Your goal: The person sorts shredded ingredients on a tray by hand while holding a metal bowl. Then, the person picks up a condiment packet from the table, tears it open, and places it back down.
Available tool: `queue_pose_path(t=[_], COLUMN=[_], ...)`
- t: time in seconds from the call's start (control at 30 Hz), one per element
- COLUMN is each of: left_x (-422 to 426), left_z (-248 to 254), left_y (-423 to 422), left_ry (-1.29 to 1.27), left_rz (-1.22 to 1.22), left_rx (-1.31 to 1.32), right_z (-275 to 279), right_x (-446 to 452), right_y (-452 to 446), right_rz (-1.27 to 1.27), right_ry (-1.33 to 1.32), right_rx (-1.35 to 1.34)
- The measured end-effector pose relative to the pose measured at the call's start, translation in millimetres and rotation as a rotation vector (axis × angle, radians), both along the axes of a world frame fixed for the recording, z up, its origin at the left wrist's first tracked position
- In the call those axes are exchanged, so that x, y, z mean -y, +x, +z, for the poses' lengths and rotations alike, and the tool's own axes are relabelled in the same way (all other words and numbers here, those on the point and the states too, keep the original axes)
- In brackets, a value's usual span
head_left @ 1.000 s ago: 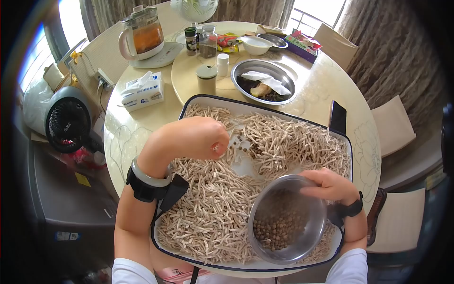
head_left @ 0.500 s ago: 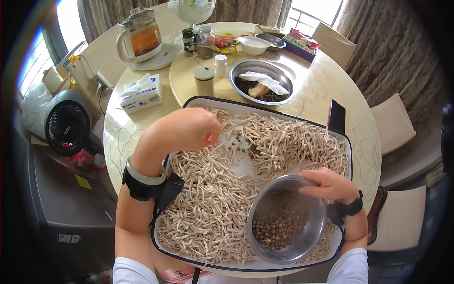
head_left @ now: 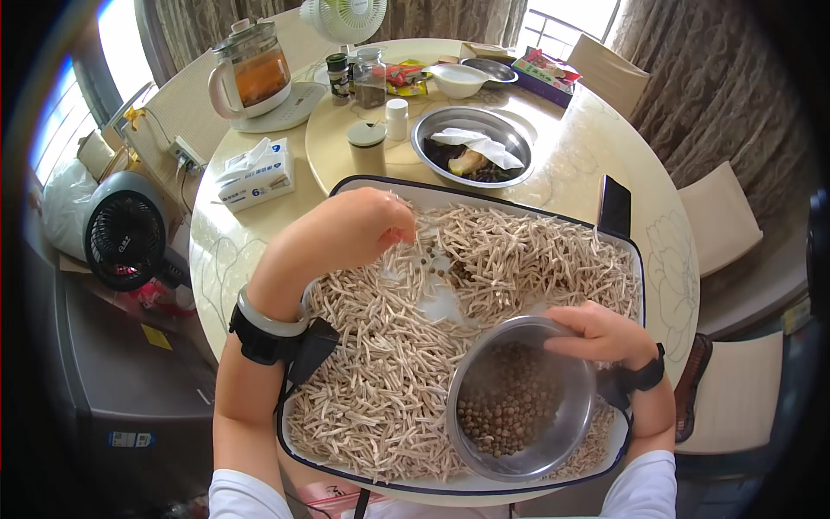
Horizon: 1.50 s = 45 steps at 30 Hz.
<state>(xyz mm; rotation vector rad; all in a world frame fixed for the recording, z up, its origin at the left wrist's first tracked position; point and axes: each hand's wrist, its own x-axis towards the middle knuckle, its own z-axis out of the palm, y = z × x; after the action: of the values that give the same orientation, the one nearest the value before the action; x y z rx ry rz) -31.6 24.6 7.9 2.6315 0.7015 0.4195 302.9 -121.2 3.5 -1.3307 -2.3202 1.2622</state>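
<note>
My right hand grips the rim of a metal bowl, tilted so that its inside faces me. Small round brown balls, like dried berries or seeds, lie inside it. Under the bowl is a white tray with a dark blue rim, spread with pale dried root-like sticks. Over the tray's far left part, my left hand is bent down with fingers curled together by the sticks; whatever they pinch is hidden. A few brown balls lie on the bare patch beside it.
Beyond the tray stand a metal basin with dark pieces and white tissue, a lidded jar and a white bottle. A tissue box sits left; a phone leans at the right rim. A glass kettle stands farther back.
My left hand has shifted slightly to the right and up over the sticks, its fingers still curled. The bowl in my right hand has barely moved.
</note>
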Motion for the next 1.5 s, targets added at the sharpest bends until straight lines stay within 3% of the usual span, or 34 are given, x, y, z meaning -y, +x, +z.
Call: queue_pose_path(t=[0.23,0.33,0.43,0.5,0.53,0.67,0.73,0.97,1.13,1.23,1.37,1.5], left_x=[-6.7,-9.2,-3.2,-1.0,-3.0,-10.8,-16.6,-17.8,-12.1,-12.3,-9.4,-19.0], left_z=[-21.5,-21.0,-11.6,-13.1,-15.2,-21.1,-26.8,-28.2,-24.7,-24.5,-22.8,-37.0], left_y=[5.5,9.9,18.5,23.3,23.2,16.9,13.1,10.7,16.8,17.9,18.2,13.7], left_ry=[-0.007,0.176,-0.016,-0.343,-0.330,-0.122,0.299,0.310,-0.015,-0.240,-0.177,0.115], left_rz=[0.015,0.051,-0.007,0.056,0.083,0.245,0.163,0.170,0.324,0.233,0.095,0.079], left_rx=[-0.038,-0.022,0.179,0.459,0.491,0.371,0.158,0.090,0.406,0.487,0.289,0.194], right_z=[1.1,4.2,7.0,6.5,7.5,9.1,8.6,4.7,4.3,1.0,2.9,-0.3], right_x=[-0.4,-0.6,0.3,0.6,0.1,-0.9,-0.3,0.0,0.1,-1.4,-1.1,0.3], right_y=[-1.0,-2.0,-4.0,-4.3,-4.2,-4.2,-4.6,-2.9,-3.3,-0.9,-1.1,-0.1], right_rz=[0.005,0.000,0.002,-0.005,-0.008,0.002,0.009,-0.004,0.001,0.007,0.001,-0.006], right_ry=[-0.002,-0.033,-0.015,-0.029,-0.036,-0.046,-0.021,-0.007,-0.012,-0.011,-0.009,-0.002], right_rx=[-0.016,-0.013,-0.008,-0.011,-0.009,0.009,-0.017,-0.041,-0.036,-0.021,-0.009,-0.034])
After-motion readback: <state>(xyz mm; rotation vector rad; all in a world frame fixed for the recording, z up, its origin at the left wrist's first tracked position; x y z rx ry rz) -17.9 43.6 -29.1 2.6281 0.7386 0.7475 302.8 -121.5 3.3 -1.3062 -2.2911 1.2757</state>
